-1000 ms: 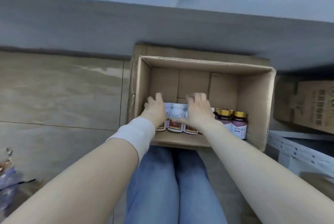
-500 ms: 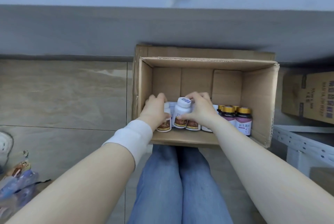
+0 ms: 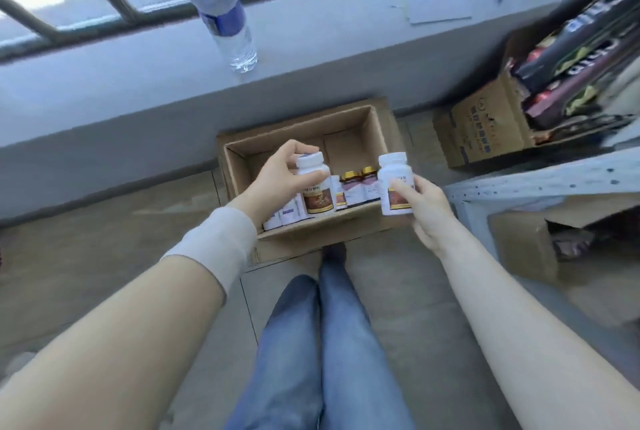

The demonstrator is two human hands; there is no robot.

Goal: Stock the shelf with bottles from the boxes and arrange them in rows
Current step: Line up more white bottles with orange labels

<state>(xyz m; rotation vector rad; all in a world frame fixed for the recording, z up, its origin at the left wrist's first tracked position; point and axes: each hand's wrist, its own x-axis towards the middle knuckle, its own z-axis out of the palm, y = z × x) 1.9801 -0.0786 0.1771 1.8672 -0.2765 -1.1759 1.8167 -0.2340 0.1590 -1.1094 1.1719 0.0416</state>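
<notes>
Bottles [image 3: 350, 187] stand in a row along the near wall of an open cardboard box [image 3: 239, 166] on the floor [image 3: 104, 242]. Above it, the left hand [image 3: 277, 177] grips a white-capped bottle [image 3: 316, 188] upright; the right hand [image 3: 426, 213] clasps a second white bottle [image 3: 396, 180] over the box's near right corner.

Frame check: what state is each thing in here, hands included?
Left hand: holds left white bottle upright.
Right hand: holds right white bottle upright.
Cardboard box: open, partly filled.
Gold-capped bottles: upright in the box, capped.
Water bottle: upright on the sill.
</notes>
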